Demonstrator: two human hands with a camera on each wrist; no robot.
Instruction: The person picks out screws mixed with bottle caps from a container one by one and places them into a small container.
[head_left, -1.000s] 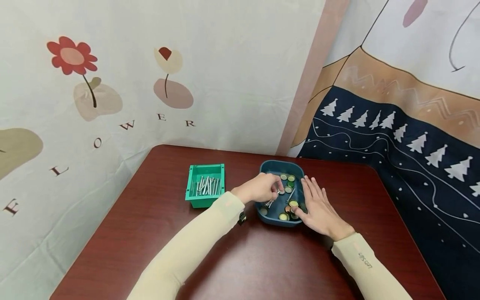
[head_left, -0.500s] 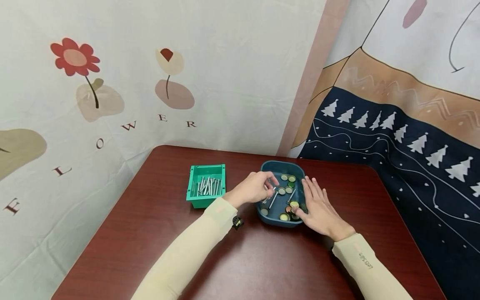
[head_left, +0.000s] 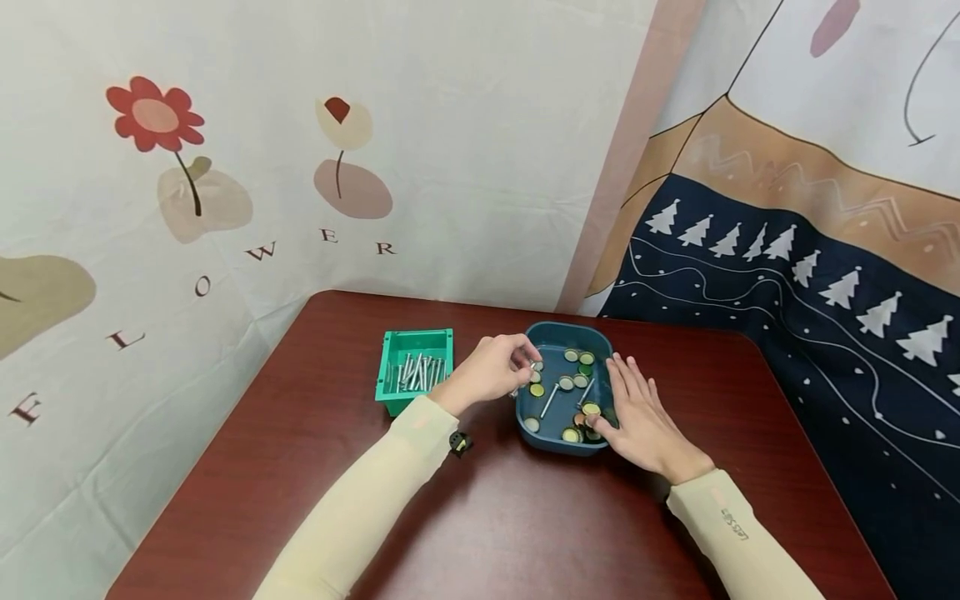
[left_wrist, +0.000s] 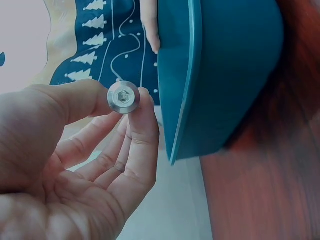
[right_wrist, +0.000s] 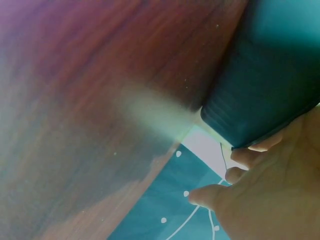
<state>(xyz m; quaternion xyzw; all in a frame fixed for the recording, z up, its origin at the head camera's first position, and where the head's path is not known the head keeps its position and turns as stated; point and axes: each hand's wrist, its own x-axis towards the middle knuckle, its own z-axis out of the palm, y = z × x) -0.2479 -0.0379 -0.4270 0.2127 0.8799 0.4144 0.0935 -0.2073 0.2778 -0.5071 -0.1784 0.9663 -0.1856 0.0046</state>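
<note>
My left hand (head_left: 491,367) is over the left rim of the blue plastic bin (head_left: 553,337). Between thumb and fingers it pinches a silver bolt (left_wrist: 124,97), whose round head with a hex socket faces the left wrist camera. Inside the bin lie another long bolt (head_left: 551,401), one more near its right side, and several small round caps (head_left: 580,382), some yellowish, some green. My right hand (head_left: 648,425) rests with straight fingers along the bin's right wall, its thumb over the rim and covering some caps.
A green box (head_left: 415,340) with several silver bolts (head_left: 418,372) stands left of the bin, partly behind my left forearm. Both containers sit on a dark red wooden table (head_left: 487,508). Printed cloth (head_left: 450,150) hangs behind the table's far edge.
My left hand has lifted a bolt from inside the bin and moved left to its rim. More caps show at the bin's left side. The right hand has stayed in place.
</note>
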